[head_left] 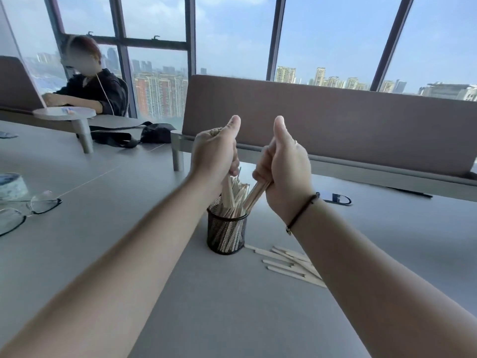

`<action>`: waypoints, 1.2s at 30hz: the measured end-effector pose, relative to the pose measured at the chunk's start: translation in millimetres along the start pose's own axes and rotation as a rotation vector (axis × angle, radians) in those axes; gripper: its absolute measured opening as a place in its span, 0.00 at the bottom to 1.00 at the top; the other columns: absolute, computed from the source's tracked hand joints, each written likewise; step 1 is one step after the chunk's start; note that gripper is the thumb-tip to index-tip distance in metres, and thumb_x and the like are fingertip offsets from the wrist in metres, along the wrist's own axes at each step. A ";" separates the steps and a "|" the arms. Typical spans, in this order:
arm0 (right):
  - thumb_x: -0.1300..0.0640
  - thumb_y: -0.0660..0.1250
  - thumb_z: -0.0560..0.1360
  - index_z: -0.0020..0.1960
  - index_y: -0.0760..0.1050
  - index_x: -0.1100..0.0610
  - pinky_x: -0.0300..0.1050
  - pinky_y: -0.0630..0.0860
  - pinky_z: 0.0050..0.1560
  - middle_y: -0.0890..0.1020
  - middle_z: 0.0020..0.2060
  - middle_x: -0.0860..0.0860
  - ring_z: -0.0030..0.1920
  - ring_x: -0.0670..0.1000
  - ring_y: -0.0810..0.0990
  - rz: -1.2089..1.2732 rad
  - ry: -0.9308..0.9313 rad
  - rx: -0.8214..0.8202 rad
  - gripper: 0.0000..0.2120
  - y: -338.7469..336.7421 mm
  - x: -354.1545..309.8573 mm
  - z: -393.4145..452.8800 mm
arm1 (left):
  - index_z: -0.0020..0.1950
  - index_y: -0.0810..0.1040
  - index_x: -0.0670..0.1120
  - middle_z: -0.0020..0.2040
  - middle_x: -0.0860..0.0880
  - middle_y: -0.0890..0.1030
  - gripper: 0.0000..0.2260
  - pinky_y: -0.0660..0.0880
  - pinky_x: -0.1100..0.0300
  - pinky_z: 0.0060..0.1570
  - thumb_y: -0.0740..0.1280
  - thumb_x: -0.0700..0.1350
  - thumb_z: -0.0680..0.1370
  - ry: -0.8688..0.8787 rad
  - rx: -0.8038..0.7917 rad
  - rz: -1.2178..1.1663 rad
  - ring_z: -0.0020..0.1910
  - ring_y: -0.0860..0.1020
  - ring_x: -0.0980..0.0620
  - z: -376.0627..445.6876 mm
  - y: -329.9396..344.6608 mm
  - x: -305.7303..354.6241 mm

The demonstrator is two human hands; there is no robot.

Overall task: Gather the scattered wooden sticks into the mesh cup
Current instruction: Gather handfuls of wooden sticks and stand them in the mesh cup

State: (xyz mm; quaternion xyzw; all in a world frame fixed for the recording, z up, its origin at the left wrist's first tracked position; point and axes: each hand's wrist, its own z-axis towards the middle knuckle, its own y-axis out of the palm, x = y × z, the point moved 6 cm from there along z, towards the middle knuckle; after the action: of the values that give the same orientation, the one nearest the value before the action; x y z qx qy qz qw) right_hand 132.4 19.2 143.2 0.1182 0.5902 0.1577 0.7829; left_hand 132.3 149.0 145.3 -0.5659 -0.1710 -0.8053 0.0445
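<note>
A black mesh cup (pixel 225 235) stands on the grey table, packed with pale wooden sticks (pixel 236 195) that fan out above its rim. My left hand (pixel 215 153) is closed around a bundle of sticks just above the cup, thumb up. My right hand (pixel 284 164) grips another bundle whose lower ends point down into the cup. Several loose sticks (pixel 291 264) lie flat on the table to the right of the cup, partly hidden by my right forearm.
A pair of glasses (pixel 28 210) and a tape roll (pixel 11 184) lie at the left. A dark phone-like object (pixel 336 198) rests behind my right wrist. A desk divider (pixel 335 120) runs across the back. A seated person (pixel 90 91) and a black bag (pixel 144 134) are far left.
</note>
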 end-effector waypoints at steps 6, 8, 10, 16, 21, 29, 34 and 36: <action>0.45 0.63 0.79 0.33 0.56 0.56 0.43 0.65 0.26 0.63 0.26 0.56 0.21 0.51 0.63 -0.181 0.031 0.085 0.25 16.8 47.8 22.1 | 0.40 0.77 0.45 0.31 0.47 0.76 0.19 0.67 0.65 0.26 0.65 0.60 0.79 -0.052 0.073 0.338 0.30 0.72 0.53 14.4 -28.7 -47.0; 0.49 0.67 0.78 0.34 0.66 0.60 0.47 0.70 0.28 0.69 0.28 0.59 0.22 0.51 0.71 -0.271 -0.037 0.080 0.21 14.0 57.1 23.8 | 0.39 0.77 0.43 0.28 0.50 0.74 0.21 0.65 0.65 0.24 0.64 0.60 0.80 -0.048 0.036 0.410 0.24 0.69 0.56 15.3 -32.0 -58.6; 0.53 0.69 0.77 0.39 0.73 0.63 0.47 0.76 0.32 0.76 0.30 0.57 0.27 0.49 0.77 -0.379 -0.127 0.082 0.15 10.2 58.4 25.1 | 0.38 0.76 0.43 0.29 0.53 0.77 0.22 0.67 0.61 0.29 0.64 0.60 0.79 -0.050 0.003 0.495 0.24 0.71 0.58 16.9 -34.2 -67.8; 0.53 0.62 0.81 0.54 0.81 0.56 0.44 0.76 0.51 0.84 0.47 0.48 0.48 0.46 0.80 -0.777 -0.210 -0.031 0.11 5.2 66.1 27.4 | 0.57 0.78 0.51 0.51 0.55 0.83 0.17 0.75 0.56 0.50 0.60 0.61 0.80 -0.050 -0.064 0.509 0.52 0.80 0.55 19.6 -36.1 -78.0; 0.48 0.57 0.82 0.60 0.77 0.57 0.32 0.65 0.55 0.78 0.58 0.52 0.49 0.30 0.70 -0.816 -0.226 -0.130 0.17 9.3 84.6 21.7 | 0.49 0.80 0.49 0.48 0.50 0.84 0.18 0.77 0.50 0.51 0.54 0.57 0.81 0.004 -0.274 0.623 0.51 0.82 0.47 12.1 -22.5 -90.9; 0.53 0.62 0.81 0.54 0.77 0.51 0.36 0.74 0.54 0.72 0.58 0.48 0.51 0.42 0.77 -0.540 -0.301 0.069 0.06 -4.4 59.7 18.7 | 0.54 0.78 0.56 0.51 0.55 0.84 0.14 0.76 0.49 0.58 0.57 0.61 0.79 0.027 -0.222 0.553 0.53 0.81 0.54 5.1 -24.3 -90.0; 0.46 0.59 0.81 0.71 0.70 0.54 0.47 0.72 0.65 0.74 0.65 0.50 0.62 0.48 0.76 -0.547 -0.039 -0.002 0.22 -7.1 71.6 28.2 | 0.65 0.74 0.58 0.47 0.54 0.85 0.23 0.76 0.49 0.60 0.63 0.64 0.72 0.015 -0.303 0.539 0.52 0.82 0.57 -0.9 -19.6 -84.6; 0.46 0.58 0.81 0.67 0.74 0.58 0.55 0.75 0.64 0.81 0.58 0.55 0.58 0.51 0.80 -0.536 0.019 -0.055 0.21 -6.9 75.9 28.3 | 0.67 0.73 0.59 0.48 0.54 0.85 0.24 0.75 0.50 0.61 0.66 0.60 0.71 0.029 -0.324 0.531 0.53 0.81 0.57 -1.2 -20.8 -81.2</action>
State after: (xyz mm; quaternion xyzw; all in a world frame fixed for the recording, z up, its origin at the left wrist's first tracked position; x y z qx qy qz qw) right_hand 179.6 42.2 81.1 -0.0649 0.6032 -0.0382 0.7941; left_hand 154.6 158.2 65.0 -0.5791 0.1139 -0.7902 0.1651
